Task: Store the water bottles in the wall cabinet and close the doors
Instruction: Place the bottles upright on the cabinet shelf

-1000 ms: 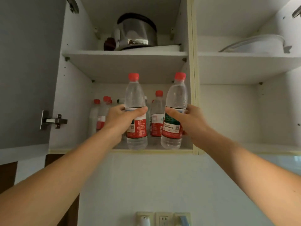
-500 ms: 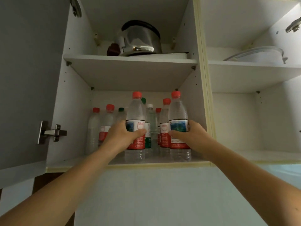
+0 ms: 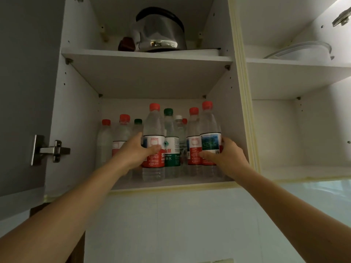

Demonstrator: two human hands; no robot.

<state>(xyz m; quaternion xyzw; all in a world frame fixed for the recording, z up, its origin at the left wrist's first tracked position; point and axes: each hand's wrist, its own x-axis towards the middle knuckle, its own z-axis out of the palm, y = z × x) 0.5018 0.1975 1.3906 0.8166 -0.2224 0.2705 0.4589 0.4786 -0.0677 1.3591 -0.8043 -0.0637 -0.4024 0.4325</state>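
Observation:
My left hand (image 3: 135,151) grips a clear red-capped water bottle (image 3: 153,128) standing on the lower shelf (image 3: 171,184) of the white wall cabinet. My right hand (image 3: 227,157) grips a second red-capped bottle (image 3: 209,122) at the shelf's right side, close to the cabinet wall. Both bottles are upright on the shelf. Behind and between them stand several more bottles, among them a green-labelled one (image 3: 171,147) and red-capped ones at the left (image 3: 123,130). The left cabinet door (image 3: 24,92) hangs open.
A steel kettle (image 3: 160,33) sits on the upper shelf. The right compartment holds a white lidded dish (image 3: 303,52) on its upper shelf; its lower shelf (image 3: 307,171) shows nothing on it. A hinge (image 3: 51,150) juts from the left door. Tiled wall lies below.
Both hands carried their bottles from in front of the cabinet edge onto the lower shelf and pushed them in among the others. The view has moved closer and tilted up.

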